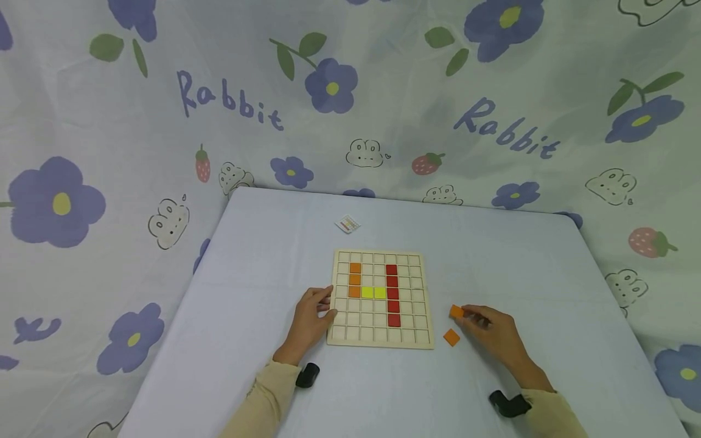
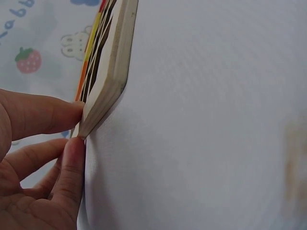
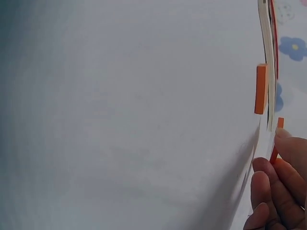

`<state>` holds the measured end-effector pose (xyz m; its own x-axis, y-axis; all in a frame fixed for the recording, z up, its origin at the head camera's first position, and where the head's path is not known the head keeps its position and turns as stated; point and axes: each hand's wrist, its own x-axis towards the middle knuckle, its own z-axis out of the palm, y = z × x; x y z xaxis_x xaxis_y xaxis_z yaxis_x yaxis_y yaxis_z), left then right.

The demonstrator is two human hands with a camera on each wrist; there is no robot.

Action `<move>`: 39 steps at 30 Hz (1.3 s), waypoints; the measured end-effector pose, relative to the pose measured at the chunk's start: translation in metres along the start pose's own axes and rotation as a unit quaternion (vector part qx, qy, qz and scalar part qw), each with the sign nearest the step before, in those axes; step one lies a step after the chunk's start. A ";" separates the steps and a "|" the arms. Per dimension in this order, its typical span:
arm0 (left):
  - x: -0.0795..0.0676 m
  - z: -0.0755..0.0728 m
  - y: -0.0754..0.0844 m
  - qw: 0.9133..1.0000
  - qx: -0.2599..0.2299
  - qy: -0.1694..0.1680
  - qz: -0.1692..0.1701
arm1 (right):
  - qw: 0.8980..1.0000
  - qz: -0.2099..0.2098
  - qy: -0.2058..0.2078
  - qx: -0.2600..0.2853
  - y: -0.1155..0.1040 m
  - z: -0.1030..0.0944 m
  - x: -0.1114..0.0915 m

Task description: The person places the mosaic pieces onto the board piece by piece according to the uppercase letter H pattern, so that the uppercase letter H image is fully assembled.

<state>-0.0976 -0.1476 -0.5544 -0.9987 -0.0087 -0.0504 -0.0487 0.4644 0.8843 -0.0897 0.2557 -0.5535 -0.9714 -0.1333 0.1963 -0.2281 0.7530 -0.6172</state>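
Note:
A wooden grid board [image 1: 367, 337] lies on the table with square tiles set in it: an orange column [image 1: 355, 280], two yellow tiles [image 1: 374, 293] and a red column [image 1: 392, 294]. At the board's left edge rests my left hand [image 1: 308, 322], its thumb and fingertips apart along the rim, as the left wrist view also shows. To the right of the board, my right hand [image 1: 493, 331] pinches an orange square tile [image 1: 456, 311] between thumb and fingers. A second orange tile [image 1: 451, 337] lies on the cloth just below it, close to the board.
Behind the board lies a small pattern card [image 1: 347, 224] with coloured marks. The white cloth-covered table [image 1: 263, 243] ends at a patterned curtain [image 1: 383, 91] at the back. Black wrist devices [image 1: 308, 375] sit on both forearms.

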 end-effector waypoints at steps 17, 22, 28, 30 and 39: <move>-0.002 -0.001 0.002 1.000 -0.003 -0.004 -0.002 | 0.999 -0.047 -0.015 -0.018 -0.023 0.013 0.020; -0.003 -0.001 0.002 1.000 -0.003 -0.006 0.003 | 0.999 -0.018 -0.041 -0.015 -0.032 0.016 0.025; -0.003 -0.002 0.002 1.000 -0.003 -0.004 0.001 | 0.999 -0.031 -0.040 -0.012 -0.041 0.017 0.029; -0.003 -0.002 0.002 1.000 -0.001 -0.004 0.002 | 0.998 -0.037 -0.041 -0.007 -0.043 0.020 0.031; -0.002 -0.002 0.001 1.000 0.001 -0.003 0.002 | 0.995 -0.072 -0.056 0.032 -0.066 0.037 0.045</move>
<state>-0.0957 -0.1492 -0.5525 -0.9987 -0.0019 -0.0506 -0.0456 0.4666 0.8833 -0.1212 0.1765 -0.5318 -0.9287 -0.3108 0.2020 -0.3657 0.6788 -0.6368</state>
